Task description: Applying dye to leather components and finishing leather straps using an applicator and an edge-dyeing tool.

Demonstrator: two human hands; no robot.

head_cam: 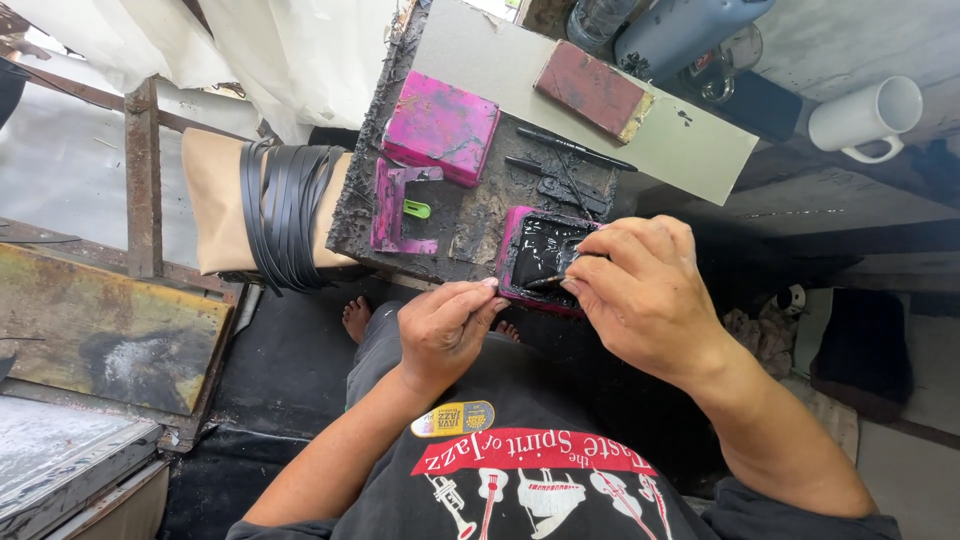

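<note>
Two hands (540, 310), glossy black tray (540, 255) — thin brush (548, 281)

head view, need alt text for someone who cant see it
Seen from above, a seated person's right hand dips a small brush into a pink tray of black dye while the left hand hovers beside it. Black straps drape over a tan pad on the left.

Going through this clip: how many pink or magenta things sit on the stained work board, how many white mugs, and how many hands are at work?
Pink or magenta things: 3 – closed magenta box, flat magenta cut-out plate, open magenta tray of black ink
White ceramic mug: 1
Hands: 2 – left hand, right hand holding a thin dark stick
Total: 6
</note>
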